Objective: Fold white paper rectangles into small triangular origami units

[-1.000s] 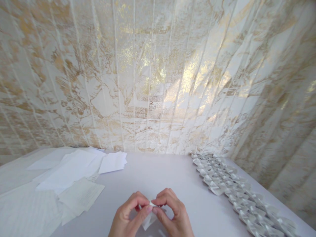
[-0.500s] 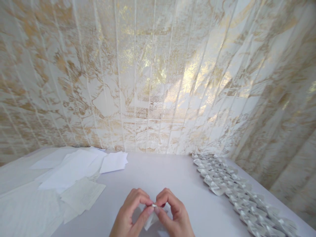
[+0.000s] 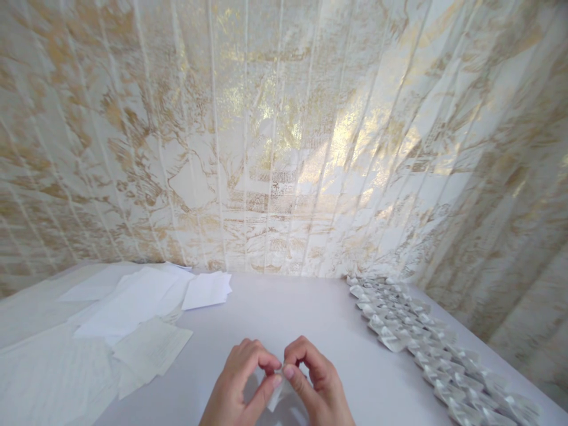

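Between the fingertips of both hands is a small piece of folded white paper (image 3: 276,399), at the front middle of the table. My left hand (image 3: 243,381) pinches it with thumb and index finger from the left. From the right, my right hand (image 3: 317,378) pinches it the same way, and the fingertips of the two hands almost meet. The paper's lower part hangs below the fingers, and its upper part is mostly hidden by them.
Loose white sheets (image 3: 126,302) and printed paper squares (image 3: 153,349) lie overlapping on the left. A small stack of white squares (image 3: 207,290) sits beside them. Along the right edge runs a row of folded paper pieces (image 3: 421,340). A patterned curtain (image 3: 284,148) hangs behind the table (image 3: 275,307).
Both hands have shifted slightly to the right with the paper, and their fingertips are closer together. The whole scene has also moved a little to the right in view.
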{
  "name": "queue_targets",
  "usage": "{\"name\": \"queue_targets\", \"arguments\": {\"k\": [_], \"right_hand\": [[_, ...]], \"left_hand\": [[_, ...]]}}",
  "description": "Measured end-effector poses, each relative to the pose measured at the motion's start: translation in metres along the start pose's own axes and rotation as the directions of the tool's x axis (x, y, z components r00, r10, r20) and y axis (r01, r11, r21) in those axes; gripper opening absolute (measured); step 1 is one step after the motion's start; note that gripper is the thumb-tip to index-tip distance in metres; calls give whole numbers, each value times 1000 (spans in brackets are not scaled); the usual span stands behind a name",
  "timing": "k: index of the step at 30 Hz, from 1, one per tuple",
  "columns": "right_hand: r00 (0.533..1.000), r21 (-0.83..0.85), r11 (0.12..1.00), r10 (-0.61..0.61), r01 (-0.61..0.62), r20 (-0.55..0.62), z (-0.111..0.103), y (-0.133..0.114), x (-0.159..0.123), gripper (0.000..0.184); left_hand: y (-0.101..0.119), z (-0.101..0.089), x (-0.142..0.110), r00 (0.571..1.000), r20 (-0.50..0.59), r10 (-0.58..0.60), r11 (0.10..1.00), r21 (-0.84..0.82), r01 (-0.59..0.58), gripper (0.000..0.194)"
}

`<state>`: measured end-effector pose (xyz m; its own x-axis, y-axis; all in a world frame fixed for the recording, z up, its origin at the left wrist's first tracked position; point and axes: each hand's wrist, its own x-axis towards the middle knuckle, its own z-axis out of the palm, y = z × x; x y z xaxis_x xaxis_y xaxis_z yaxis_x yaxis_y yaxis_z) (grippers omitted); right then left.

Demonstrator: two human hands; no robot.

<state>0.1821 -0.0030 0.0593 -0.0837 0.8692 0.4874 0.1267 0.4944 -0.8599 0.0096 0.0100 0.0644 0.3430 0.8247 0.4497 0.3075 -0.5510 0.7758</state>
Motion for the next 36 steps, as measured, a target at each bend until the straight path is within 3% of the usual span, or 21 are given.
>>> {"name": "queue_targets", "arguments": {"k": [6,13,17,20,22,25,28,36], "right_hand": [[995,2,995,98,-98,-31,-2,4,2,37],[999,-65,998,13,-16,-52,-2,12,-1,34],[999,-104,994,12,-16,-41,-4,11,-1,28],[993,-249,962,-116,115,9,-8,4,0,11],[977,-361,909,-187,211,100,-10,1,0,23],[952,-469,835,-194,287,236,-8,0,-2,39],[951,-492,822,-181,287,252,-5,1,-3,52],[949,-505,809,-206,302,237,-4,-1,-2,49]], "left_hand": [[-2,-1,2,1000,-1,-2,1000,-10,2,14],[-1,-1,4,997,65,-39,998,46,36,19],[-3,2,2,987,89,-133,987,-75,139,18],[-7,2,4,967,82,-241,950,-185,253,21],[-9,1,6,955,72,-289,928,-222,298,23],[-11,1,8,956,67,-286,923,-248,294,24],[-11,1,7,963,74,-260,926,-265,271,24],[-16,2,4,960,38,-278,921,-275,277,26]]}}
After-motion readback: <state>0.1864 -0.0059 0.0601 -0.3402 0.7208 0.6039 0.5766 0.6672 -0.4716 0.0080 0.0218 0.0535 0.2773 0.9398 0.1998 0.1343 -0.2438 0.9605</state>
